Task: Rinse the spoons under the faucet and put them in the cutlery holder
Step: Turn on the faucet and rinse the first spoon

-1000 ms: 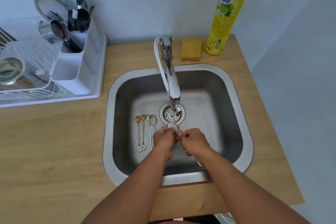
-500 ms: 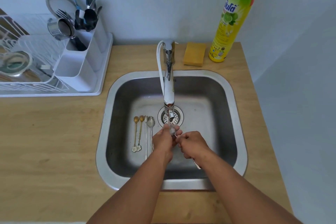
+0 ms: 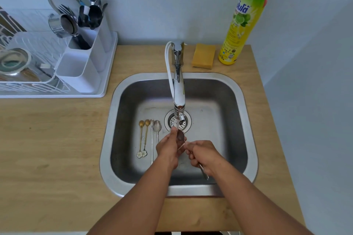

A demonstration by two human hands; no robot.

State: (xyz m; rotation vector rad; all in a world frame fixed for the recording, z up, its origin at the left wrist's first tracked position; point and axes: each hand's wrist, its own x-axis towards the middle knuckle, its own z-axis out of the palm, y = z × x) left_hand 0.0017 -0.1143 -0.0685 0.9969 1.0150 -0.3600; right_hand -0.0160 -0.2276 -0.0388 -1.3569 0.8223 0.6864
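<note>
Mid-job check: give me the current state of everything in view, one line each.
Chrome faucet: running.
Silver spoon in hand: under the stream.
Right hand: gripping its handle.
Left hand: rubbing its bowl.
Two gold flower-ended spoons: lying in the steel sink.
Two silver spoons: lying beside them.
White cutlery holder: front compartment looks empty.
Yellow sponge: flat on counter.
Yellow-green soap bottle: upright, capped.

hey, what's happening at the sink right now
A person is rinsing a spoon under the faucet. The right hand grips its handle while the left hand rubs the bowl in the water stream. Four more spoons lie on the sink floor to the left, not yet moved to the white cutlery holder on the counter.
</note>
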